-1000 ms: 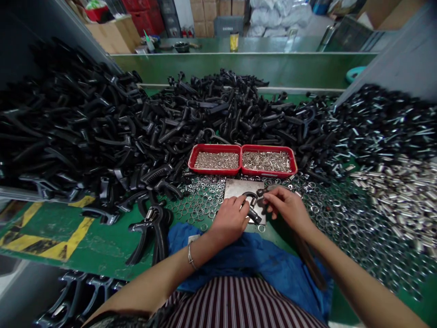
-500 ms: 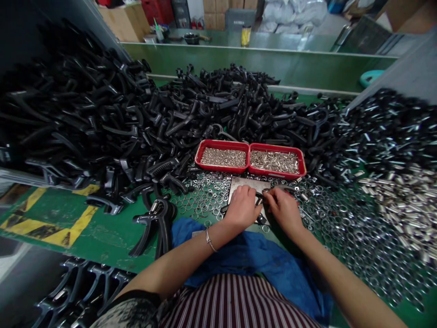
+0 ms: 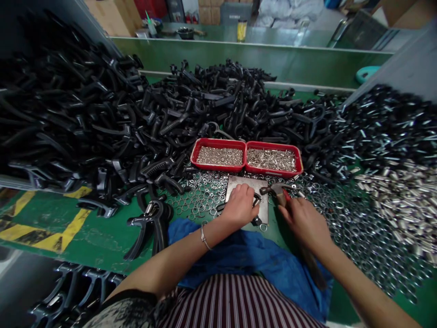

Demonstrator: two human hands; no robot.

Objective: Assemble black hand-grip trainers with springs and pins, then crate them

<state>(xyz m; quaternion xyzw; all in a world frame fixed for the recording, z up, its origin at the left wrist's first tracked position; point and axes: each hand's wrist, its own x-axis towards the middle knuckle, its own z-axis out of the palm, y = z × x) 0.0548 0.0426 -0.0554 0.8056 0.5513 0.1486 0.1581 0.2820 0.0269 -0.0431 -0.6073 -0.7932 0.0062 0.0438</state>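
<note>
My left hand [image 3: 241, 206] is closed over a black clamp part [image 3: 256, 220], pressing it on a square metal plate [image 3: 264, 210]; much of the part lies under my fingers. A metal coil shows beside the fingertips. My right hand [image 3: 305, 222] is wrapped round the handle of a claw hammer [image 3: 280, 193]. The hammer's head is at the plate's right edge, apart from the clamp part, and its handle runs back toward my body. An assembled black spring clamp [image 3: 152, 221] stands on the green table to the left.
Two red trays [image 3: 246, 169] of small metal pins and bits sit behind the plate. Black handles [image 3: 191, 109] are heaped beyond and left. Metal rings [image 3: 368, 248] spread over the table [image 3: 102, 237]; silver sleeves [image 3: 403, 196] pile at right. A blue cloth [image 3: 218, 250] covers my lap.
My right hand has left the clamp part and moved right, now gripping the hammer, whose head has risen into view. My left hand stays on the part. The view has shifted slightly.
</note>
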